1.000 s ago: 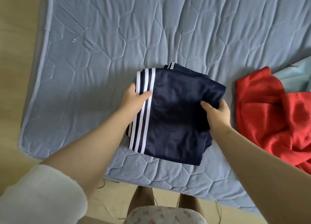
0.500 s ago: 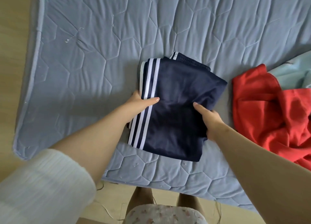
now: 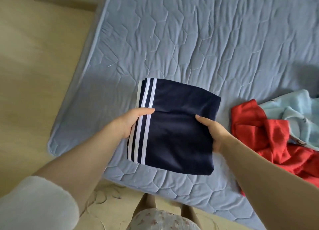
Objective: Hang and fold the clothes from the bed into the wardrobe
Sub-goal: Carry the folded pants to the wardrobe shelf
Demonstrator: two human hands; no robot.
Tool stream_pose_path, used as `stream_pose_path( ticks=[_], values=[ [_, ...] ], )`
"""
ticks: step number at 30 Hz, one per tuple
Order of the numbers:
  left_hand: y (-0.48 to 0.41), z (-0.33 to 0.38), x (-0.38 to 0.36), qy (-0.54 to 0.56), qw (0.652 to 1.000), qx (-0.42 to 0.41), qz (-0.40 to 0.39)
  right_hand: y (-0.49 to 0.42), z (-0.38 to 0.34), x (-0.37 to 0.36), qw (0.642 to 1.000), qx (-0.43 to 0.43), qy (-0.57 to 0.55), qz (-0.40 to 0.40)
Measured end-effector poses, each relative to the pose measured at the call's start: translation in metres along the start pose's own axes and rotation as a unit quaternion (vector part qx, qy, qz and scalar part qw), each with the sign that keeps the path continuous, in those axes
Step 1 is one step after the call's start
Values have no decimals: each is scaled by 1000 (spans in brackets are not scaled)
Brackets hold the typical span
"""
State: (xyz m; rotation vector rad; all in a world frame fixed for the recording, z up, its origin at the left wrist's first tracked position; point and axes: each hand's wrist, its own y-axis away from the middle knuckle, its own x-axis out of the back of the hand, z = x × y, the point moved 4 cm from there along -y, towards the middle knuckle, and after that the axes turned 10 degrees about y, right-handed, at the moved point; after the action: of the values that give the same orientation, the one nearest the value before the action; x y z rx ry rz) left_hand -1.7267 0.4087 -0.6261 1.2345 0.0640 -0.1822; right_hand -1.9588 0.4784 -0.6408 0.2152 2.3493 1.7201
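A folded navy garment (image 3: 177, 131) with white side stripes is held just above the blue quilted bed (image 3: 189, 40), near its front edge. My left hand (image 3: 128, 122) grips its striped left edge, thumb on top. My right hand (image 3: 213, 131) grips the right edge, thumb on top and fingers underneath. A crumpled red garment (image 3: 269, 136) lies on the bed to the right, with a light blue fleece garment (image 3: 293, 116) partly on top of it.
Beige floor (image 3: 34, 74) runs along the left of the bed and in front of it. The bed's rounded corner (image 3: 53, 148) is at left. My legs and a floral hem (image 3: 160, 219) show at the bottom.
Both hands have lifted the folded navy garment slightly and the view has shifted right and back, showing more floor on the left and more of the light blue garment.
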Motion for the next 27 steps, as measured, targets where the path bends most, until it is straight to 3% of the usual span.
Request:
stream_pose_path(
  ticks=[7, 15, 21, 27],
  values=[
    [143, 78, 21, 33, 983, -155, 89, 121, -109, -66, 983, 157, 92, 2],
    [346, 127, 72, 143, 919, -325, 173, 296, -203, -191, 915, 322, 235, -51],
    [490, 127, 141, 206, 858, -406, 239, 408, -217, -305, 857, 398, 298, -133],
    [598, 91, 234, 248, 786, -468, 320, 484, -185, -437, 792, 448, 354, -218]
  ],
)
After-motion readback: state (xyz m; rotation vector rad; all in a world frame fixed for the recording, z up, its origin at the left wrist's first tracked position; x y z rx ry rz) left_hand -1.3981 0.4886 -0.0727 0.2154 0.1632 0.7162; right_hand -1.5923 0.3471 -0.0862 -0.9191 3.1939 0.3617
